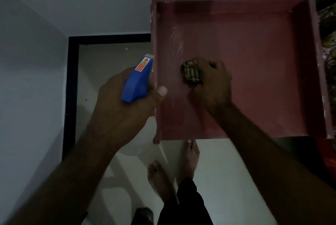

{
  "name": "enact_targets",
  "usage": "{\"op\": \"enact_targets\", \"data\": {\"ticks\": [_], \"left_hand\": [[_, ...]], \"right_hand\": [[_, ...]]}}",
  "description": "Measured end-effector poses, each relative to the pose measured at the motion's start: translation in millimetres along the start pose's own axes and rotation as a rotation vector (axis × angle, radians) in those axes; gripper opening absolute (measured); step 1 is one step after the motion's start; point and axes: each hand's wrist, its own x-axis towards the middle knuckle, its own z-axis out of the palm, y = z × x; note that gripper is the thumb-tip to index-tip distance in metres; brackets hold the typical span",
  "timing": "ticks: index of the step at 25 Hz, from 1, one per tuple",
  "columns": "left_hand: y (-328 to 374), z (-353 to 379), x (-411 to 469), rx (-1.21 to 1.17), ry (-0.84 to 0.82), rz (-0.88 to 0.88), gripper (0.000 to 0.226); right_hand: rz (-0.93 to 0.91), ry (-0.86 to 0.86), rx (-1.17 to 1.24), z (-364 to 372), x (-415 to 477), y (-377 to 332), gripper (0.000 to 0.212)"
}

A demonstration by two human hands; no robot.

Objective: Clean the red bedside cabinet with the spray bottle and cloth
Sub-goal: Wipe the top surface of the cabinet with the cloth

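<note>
Dim room; white walls [36,61] and pale glossy floor [227,161] are seen. Red bedside cabinet [254,52] at far right: square recessed top, raised rim, whitish streaks. Striped cloth [192,74] is bunched in right hand [212,86] grip on its near-left. Blue plastic spray bottle [137,82] is clasped in left hand [123,108] grip beside the left rim.

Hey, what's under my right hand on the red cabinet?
A bunched striped cloth, gripped by the right hand and pressed on the cabinet top. Only one end of it shows; the rest, and the surface beneath, is covered by the hand.
</note>
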Motion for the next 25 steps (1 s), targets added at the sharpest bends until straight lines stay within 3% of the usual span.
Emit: {"op": "enact_targets", "data": {"ticks": [16, 21, 25], "left_hand": [[-16, 42, -111, -0.142, 0.057, -0.029, 0.027], [-23, 53, -138, -0.125, 0.049, -0.024, 0.031], [-36, 56, -152, -0.118, 0.048, -0.026, 0.031]], "right_hand": [[-0.032, 0.036, 0.024, -5, -151, 12, 0.076], [-0.08, -0.032, 0.008, -13, -187, 28, 0.075], [0.13, 0.103, 0.011, -37, -181, 62, 0.073]]}}
